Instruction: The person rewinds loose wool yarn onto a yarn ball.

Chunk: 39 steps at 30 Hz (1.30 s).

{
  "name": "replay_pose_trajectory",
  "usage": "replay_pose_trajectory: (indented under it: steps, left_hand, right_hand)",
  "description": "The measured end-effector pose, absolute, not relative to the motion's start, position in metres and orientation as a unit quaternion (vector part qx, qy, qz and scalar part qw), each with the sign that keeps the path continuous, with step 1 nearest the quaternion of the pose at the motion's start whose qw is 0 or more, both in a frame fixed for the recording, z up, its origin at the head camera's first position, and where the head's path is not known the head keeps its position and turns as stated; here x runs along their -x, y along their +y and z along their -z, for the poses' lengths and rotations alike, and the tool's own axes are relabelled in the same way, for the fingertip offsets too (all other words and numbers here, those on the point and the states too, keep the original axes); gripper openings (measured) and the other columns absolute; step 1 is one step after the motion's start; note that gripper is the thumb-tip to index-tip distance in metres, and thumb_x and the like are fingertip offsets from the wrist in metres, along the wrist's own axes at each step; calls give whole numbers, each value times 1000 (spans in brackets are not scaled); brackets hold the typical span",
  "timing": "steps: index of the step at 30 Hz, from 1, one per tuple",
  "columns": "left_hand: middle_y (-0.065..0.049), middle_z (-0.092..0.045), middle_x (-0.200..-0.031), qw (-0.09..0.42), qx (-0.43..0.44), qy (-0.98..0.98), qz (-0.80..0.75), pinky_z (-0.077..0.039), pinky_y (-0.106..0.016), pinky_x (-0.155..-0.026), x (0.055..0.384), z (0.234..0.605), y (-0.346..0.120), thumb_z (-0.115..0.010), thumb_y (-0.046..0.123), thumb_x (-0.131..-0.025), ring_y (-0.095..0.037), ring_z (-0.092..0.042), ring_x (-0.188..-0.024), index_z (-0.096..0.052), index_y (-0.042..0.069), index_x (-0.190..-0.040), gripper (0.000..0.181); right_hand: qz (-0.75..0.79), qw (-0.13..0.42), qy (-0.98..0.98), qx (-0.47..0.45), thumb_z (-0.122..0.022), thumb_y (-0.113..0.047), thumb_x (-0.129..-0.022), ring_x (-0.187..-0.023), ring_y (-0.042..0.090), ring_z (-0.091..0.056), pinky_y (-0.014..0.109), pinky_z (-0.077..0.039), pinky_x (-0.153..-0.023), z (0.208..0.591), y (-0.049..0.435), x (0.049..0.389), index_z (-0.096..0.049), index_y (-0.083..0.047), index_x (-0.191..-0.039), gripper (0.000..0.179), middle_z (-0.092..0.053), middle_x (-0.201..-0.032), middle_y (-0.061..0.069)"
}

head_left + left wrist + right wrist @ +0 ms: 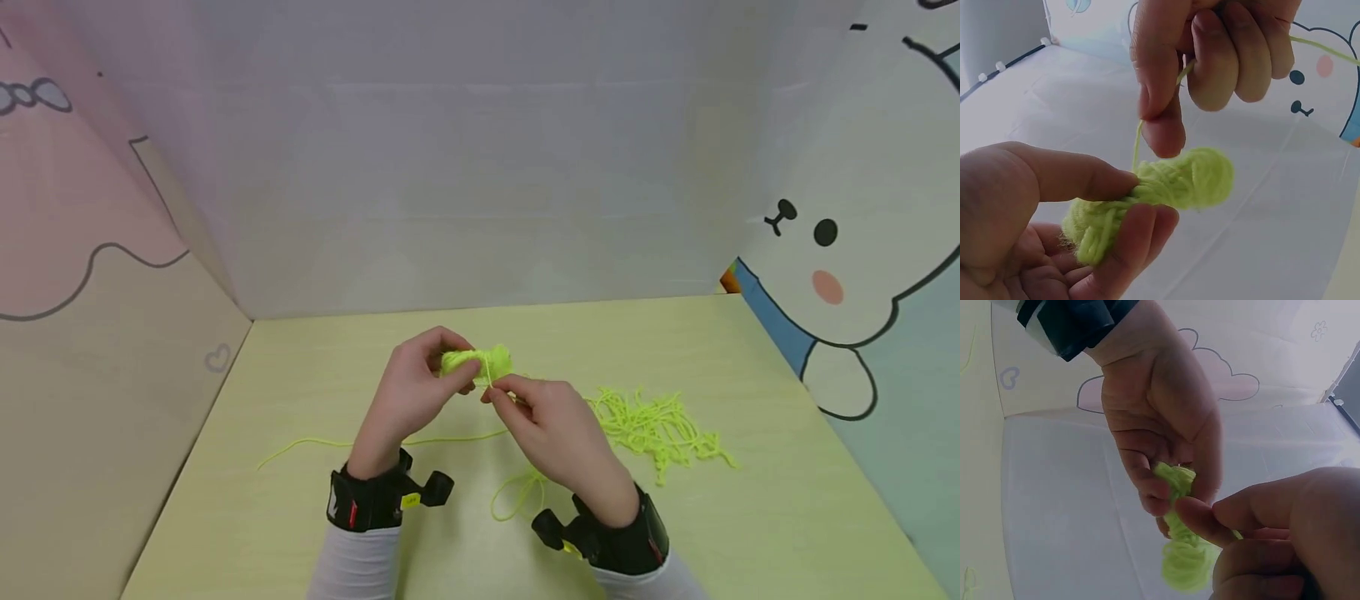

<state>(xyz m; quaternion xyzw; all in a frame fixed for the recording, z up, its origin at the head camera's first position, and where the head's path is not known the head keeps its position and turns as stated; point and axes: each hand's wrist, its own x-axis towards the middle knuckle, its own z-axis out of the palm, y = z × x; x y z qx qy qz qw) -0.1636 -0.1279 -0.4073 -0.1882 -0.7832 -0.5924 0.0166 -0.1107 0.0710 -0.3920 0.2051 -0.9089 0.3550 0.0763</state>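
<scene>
A small wound bundle of neon yellow-green yarn (498,360) is held up above the table. My left hand (408,387) grips it at one end, thumb on one side and fingers on the other, as the left wrist view shows at the bundle (1179,181). Just to its right, my right hand (558,429) pinches a single yarn strand (1137,147) between thumb and index finger. That strand runs taut from the bundle up to the pinch. In the right wrist view the bundle (1188,565) hangs partly hidden behind the fingers.
A loose tangle of the same yarn (652,429) lies on the table (750,517) right of the hands. One long strand (315,440) stretches leftward, and a loop (510,504) lies below the right hand. Printed panels (480,167) stand around the back and sides.
</scene>
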Motion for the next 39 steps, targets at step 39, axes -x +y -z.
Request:
replay_pose_trajectory:
  steps: [39]
  left_hand:
    - [0, -67, -91, -128, 332, -758, 547, -43, -24, -56, 164, 409, -135, -83, 16, -81, -17, -56, -65, -67, 17, -96, 23]
  right_hand:
    - [-454, -53, -872, -176, -50, -33, -106, -50, 19, -35, 32, -34, -53, 399, 102, 135, -69, -21, -98, 23, -46, -66, 2]
